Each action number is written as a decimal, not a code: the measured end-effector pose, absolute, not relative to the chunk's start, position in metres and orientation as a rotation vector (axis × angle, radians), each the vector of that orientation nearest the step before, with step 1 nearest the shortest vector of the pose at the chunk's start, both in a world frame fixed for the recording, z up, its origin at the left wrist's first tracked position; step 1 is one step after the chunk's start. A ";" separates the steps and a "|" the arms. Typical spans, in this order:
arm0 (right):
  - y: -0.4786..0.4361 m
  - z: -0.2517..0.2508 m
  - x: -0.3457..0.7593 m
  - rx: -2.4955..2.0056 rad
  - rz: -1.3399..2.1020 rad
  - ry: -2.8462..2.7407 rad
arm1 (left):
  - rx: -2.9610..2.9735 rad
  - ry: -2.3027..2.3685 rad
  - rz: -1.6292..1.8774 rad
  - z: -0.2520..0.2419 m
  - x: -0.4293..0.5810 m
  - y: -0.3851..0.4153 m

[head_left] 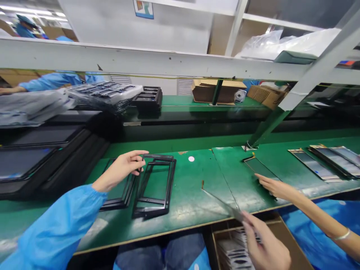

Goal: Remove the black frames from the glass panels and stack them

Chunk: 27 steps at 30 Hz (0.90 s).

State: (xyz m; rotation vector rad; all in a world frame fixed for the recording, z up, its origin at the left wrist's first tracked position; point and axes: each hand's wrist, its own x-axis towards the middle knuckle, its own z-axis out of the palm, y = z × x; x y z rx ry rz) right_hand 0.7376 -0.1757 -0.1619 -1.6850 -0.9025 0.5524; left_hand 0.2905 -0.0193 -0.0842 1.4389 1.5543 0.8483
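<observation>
My left hand (pixel 125 167), in a blue sleeve, pinches the top corner of a black rectangular frame (pixel 170 187). That frame stands slightly tilted among other open black frames, and I cannot tell exactly how they overlap. More black frames (pixel 120 202) lie on the green bench just left of it, partly behind my wrist. Low in front, my right hand (pixel 264 242) grips the near end of a thin screen panel (pixel 222 202), smeared by motion and seen almost edge-on. A small orange flex tab (pixel 202 184) sticks up at the panel's far end.
At right, a co-worker's hand (pixel 277 187) touches a screen panel (pixel 260 167); more panels (pixel 315 165) lie beyond. Black trays (pixel 64 161) are stacked at left. A cardboard box (pixel 289 236) with stacked pieces sits below the bench edge. A slanted post (pixel 267 127) rises behind.
</observation>
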 end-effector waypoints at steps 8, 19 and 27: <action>-0.171 -0.161 0.634 -1.293 1.117 -0.643 | 1.082 1.172 1.162 -0.099 0.369 -0.113; -0.179 -0.169 0.613 -1.296 1.181 -0.674 | 1.069 1.072 1.262 -0.108 0.385 -0.137; -0.181 -0.159 0.604 -1.280 1.145 -0.642 | 0.996 1.031 1.228 -0.112 0.388 -0.142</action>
